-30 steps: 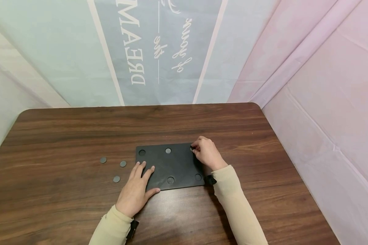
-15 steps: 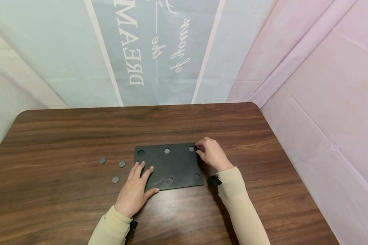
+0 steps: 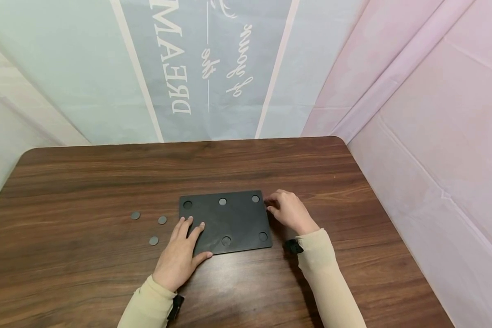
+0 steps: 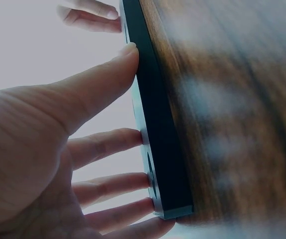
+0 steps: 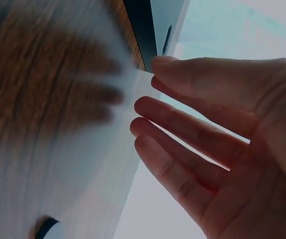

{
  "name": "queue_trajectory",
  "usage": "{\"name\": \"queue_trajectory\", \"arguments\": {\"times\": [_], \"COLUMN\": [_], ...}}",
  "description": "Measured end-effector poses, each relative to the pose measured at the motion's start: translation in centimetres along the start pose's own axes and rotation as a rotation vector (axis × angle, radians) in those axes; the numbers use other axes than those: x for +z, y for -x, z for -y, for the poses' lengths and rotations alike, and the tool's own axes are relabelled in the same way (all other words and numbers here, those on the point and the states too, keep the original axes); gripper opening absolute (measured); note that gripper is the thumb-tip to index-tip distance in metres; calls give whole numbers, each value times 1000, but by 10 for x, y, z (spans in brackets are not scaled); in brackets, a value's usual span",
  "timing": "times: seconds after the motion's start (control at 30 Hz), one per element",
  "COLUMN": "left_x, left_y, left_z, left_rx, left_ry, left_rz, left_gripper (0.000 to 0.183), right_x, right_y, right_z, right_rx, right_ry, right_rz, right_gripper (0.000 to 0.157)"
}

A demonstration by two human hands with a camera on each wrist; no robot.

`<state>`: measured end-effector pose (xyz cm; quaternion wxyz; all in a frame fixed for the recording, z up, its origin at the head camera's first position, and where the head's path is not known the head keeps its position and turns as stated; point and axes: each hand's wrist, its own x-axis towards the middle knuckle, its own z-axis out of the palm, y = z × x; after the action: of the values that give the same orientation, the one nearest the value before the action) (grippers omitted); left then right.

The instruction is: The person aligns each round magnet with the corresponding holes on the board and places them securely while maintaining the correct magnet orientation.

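Note:
A black rectangular plate (image 3: 238, 218) lies flat on the wooden table (image 3: 86, 173). It has round holes. Grey discs fill the far middle hole (image 3: 222, 201) and the far right hole (image 3: 255, 198). The far left hole (image 3: 187, 204) and the two near holes look empty. My left hand (image 3: 188, 237) presses flat on the plate's near left corner, fingers straight; its fingertips (image 4: 133, 139) touch the plate (image 4: 155, 134). My right hand (image 3: 276, 206) hovers just right of the plate's far right corner, fingers (image 5: 183, 124) loose and holding nothing.
Three loose grey discs lie on the table left of the plate: one (image 3: 135, 215) farthest left, one (image 3: 162, 220) nearer the plate, one (image 3: 153, 240) closest to me. Fabric walls stand behind and to the right of the table.
My right hand let go of a grey disc in the far right hole and drew back to the right, off the plate. The left hand stayed put.

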<state>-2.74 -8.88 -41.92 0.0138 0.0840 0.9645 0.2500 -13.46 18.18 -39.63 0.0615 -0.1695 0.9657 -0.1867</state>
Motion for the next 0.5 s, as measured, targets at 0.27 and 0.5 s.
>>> {"name": "queue_trajectory", "arguments": {"times": [0.27, 0.5], "left_x": [1, 2], "left_y": [0, 1], "left_z": [1, 2], "left_rx": [15, 21], "left_ry": [-1, -1], "left_rz": [-22, -34], "left_gripper": [65, 65], "right_x": [0, -2], "right_y": [7, 16], "right_z": [-4, -8], "right_rx": [-6, 13], "right_ry": [21, 27], "right_rz": [4, -4], "right_gripper": [24, 26]}}
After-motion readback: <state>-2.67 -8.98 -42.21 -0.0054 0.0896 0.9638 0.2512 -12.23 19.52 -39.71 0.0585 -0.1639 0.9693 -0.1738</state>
